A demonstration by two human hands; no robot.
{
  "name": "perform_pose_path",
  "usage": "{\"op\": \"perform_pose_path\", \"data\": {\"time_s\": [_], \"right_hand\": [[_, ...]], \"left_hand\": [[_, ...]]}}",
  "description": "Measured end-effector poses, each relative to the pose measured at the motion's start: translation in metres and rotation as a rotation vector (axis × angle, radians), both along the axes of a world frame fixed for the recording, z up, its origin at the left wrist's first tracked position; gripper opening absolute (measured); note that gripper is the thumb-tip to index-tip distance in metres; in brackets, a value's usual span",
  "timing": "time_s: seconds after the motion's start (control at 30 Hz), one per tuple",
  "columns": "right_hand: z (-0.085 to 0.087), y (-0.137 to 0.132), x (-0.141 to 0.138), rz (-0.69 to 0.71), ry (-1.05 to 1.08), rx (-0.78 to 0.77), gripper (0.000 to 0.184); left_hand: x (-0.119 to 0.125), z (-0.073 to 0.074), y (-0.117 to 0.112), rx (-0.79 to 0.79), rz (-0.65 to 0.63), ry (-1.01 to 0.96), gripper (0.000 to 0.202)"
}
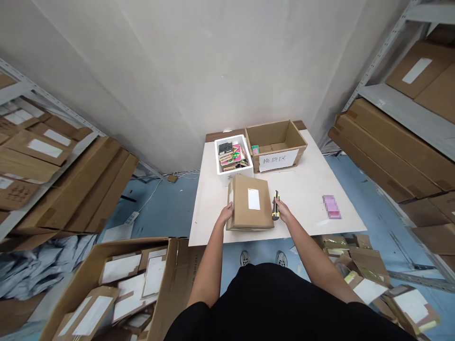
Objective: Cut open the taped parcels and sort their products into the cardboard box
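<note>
A closed cardboard box (265,201) with a blank white label stands near the front edge of the white table (209,199). My left hand (226,211) grips the box by its left side, the fingers partly hidden against the cardboard. On the other side, my right hand (282,210) is closed round a yellow and black box cutter (276,206), held just beside the box's right side. Whether the blade is out is too small to tell.
Behind the box stand a white foam bin (216,154) of small packets and an open cardboard carton (301,142) with a paper sign. A blurred pink item (332,207) lies at the table's right. Loaded shelves flank both sides; a large carton (172,265) of parcels sits lower left.
</note>
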State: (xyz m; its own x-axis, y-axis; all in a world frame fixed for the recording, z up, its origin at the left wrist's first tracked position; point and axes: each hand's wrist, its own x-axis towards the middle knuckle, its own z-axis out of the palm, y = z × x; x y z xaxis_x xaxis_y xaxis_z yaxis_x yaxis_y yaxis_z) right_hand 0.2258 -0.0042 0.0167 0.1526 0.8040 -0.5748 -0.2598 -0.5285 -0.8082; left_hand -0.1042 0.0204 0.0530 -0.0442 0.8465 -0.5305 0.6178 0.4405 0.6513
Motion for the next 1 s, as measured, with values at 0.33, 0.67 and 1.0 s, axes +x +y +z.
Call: {"op": "perform_pose_path", "data": {"time_s": [0.33, 0.67, 1.0], "right_hand": [[-0.052, -0.037, -0.047, -0.115, 0.084, -0.127, 0.04], [0.051, -0.035, -0.002, 0.046, -0.219, 0.101, 0.047], [0.076, -0.032, -0.095, 0.184, 0.219, -0.14, 0.03]], "left_hand": [[-0.023, -0.086, -0.053, -0.195, 0.244, -0.538, 0.082], [0.021, -0.104, -0.038, -0.33, 0.114, -0.65, 0.067], [-0.049, -0.017, 0.038, 0.325, -0.169, 0.164, 0.099]]}}
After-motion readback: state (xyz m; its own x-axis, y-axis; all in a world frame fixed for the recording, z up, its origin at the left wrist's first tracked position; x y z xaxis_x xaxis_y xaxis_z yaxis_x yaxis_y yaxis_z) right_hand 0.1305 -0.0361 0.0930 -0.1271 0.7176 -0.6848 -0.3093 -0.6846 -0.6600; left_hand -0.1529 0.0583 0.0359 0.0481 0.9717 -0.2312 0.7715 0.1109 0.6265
